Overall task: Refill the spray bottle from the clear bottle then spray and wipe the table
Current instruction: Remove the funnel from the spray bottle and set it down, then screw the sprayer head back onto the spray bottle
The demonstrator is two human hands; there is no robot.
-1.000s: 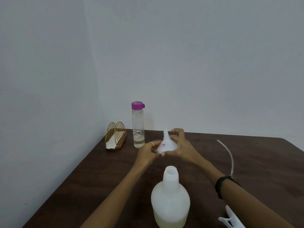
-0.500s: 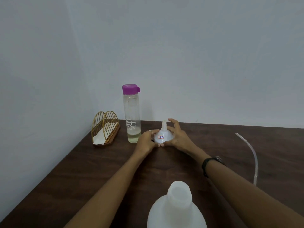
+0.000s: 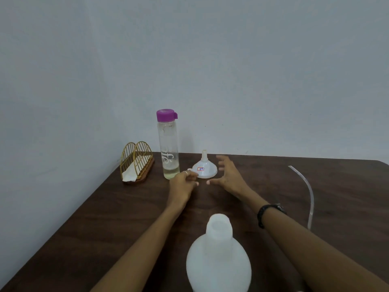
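The white spray bottle (image 3: 219, 256) stands uncapped at the near edge, its neck open. The clear bottle (image 3: 168, 146) with a purple cap stands at the far left, a little pale liquid at its bottom. A white funnel (image 3: 205, 168) rests upside down on the table just right of it, spout up. My left hand (image 3: 184, 184) sits in front of the funnel's left side, fingers loosely curled with nothing in them. My right hand (image 3: 228, 175) hovers just right of the funnel, fingers spread, holding nothing.
A gold wire napkin holder (image 3: 136, 161) with a white napkin stands at the far left corner. The sprayer's clear dip tube (image 3: 307, 190) arcs over the dark wooden table (image 3: 105, 218) at right. Grey walls close the back and left.
Both hands set the funnel down upside down beside the clear bottle and let go of it; they have drawn back slightly. The camera view has shifted.
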